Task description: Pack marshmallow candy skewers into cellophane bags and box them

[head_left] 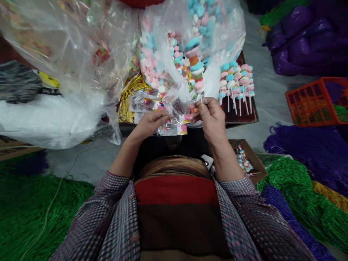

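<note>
My right hand [210,115] is closed on the white stick of a marshmallow skewer [196,67], which stands upright with blue, pink, white and orange pieces threaded on it. Between thumb and finger, my left hand [153,122] pinches a clear printed plastic bag [178,119]. The right fingertips come close to the bag's other end; whether they touch it I cannot tell. More printed bags [145,102] lie on the table beyond my left hand. To the right of my right hand, several finished marshmallow skewers [236,81] lie in a pile with their sticks toward me.
Large plastic bags of loose marshmallows [153,61] fill the table's back. Gold twist ties [125,110] lie left of the printed bags. A cardboard box [259,168] with wrapped skewers sits low at right, near an orange crate [304,103] and green stringy bundles [288,177].
</note>
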`<state>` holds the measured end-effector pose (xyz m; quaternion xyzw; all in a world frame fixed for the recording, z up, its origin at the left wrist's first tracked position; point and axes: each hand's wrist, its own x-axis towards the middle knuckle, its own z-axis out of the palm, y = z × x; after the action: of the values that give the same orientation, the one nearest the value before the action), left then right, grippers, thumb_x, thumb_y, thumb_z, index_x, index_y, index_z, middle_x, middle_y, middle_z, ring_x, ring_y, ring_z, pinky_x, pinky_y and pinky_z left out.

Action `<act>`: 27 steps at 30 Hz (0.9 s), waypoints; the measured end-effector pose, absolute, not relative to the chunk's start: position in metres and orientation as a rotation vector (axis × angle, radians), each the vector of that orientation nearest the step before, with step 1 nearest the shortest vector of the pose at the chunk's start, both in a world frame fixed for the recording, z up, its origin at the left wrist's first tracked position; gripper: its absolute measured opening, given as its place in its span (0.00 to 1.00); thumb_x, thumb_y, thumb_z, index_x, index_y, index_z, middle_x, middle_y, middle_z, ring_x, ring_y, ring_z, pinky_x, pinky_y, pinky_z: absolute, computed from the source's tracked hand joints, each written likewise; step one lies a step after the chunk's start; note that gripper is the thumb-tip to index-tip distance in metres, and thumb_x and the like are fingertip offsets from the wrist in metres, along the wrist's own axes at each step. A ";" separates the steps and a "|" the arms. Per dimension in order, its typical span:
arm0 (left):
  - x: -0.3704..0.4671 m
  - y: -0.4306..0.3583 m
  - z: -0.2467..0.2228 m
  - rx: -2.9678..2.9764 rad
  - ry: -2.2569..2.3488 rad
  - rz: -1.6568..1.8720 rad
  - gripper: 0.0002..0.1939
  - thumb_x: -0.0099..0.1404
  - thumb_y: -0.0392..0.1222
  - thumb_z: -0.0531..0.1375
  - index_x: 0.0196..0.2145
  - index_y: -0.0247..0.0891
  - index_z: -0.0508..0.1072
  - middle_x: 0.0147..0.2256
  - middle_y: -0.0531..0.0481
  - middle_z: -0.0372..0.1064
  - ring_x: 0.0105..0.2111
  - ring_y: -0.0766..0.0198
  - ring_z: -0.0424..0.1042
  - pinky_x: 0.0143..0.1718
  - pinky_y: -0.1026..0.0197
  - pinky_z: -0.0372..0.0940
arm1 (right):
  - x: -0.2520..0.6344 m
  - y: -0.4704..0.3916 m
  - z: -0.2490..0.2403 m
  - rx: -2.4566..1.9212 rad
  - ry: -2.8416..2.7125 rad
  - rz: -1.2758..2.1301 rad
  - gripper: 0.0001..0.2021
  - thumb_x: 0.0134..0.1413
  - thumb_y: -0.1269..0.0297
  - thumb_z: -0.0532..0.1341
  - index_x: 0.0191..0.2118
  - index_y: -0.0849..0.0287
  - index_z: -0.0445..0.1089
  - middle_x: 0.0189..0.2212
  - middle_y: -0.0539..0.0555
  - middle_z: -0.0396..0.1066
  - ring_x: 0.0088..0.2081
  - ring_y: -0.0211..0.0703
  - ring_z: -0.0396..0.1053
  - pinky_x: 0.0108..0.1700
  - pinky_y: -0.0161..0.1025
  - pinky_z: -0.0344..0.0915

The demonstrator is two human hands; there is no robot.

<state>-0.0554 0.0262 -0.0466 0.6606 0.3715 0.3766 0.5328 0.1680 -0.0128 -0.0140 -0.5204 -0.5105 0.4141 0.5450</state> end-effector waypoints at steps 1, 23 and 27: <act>-0.055 0.026 -0.047 1.600 0.885 0.898 0.17 0.64 0.57 0.65 0.35 0.41 0.83 0.32 0.49 0.78 0.33 0.65 0.73 0.39 0.61 0.67 | 0.167 -0.013 -0.014 -1.231 -1.218 1.000 0.20 0.60 0.38 0.62 0.40 0.51 0.67 0.35 0.47 0.78 0.28 0.32 0.73 0.29 0.32 0.72; -0.047 0.016 -0.038 1.917 1.277 1.006 0.16 0.70 0.52 0.58 0.35 0.40 0.80 0.25 0.51 0.73 0.26 0.65 0.67 0.31 0.62 0.56 | 0.158 -0.019 -0.021 -1.131 -1.354 1.146 0.19 0.62 0.41 0.61 0.40 0.52 0.70 0.43 0.52 0.78 0.39 0.38 0.73 0.41 0.38 0.75; -0.047 0.017 -0.041 1.831 1.222 1.028 0.18 0.68 0.56 0.60 0.38 0.40 0.82 0.27 0.51 0.75 0.27 0.65 0.67 0.31 0.63 0.58 | 0.161 -0.023 -0.028 -1.137 -1.275 1.178 0.19 0.59 0.39 0.64 0.38 0.51 0.70 0.40 0.49 0.75 0.38 0.38 0.73 0.40 0.40 0.77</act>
<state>-0.0469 0.0166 -0.0410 0.7065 0.4713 0.3966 0.3486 0.1614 -0.0229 -0.0281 -0.4720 -0.5290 0.4887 0.5085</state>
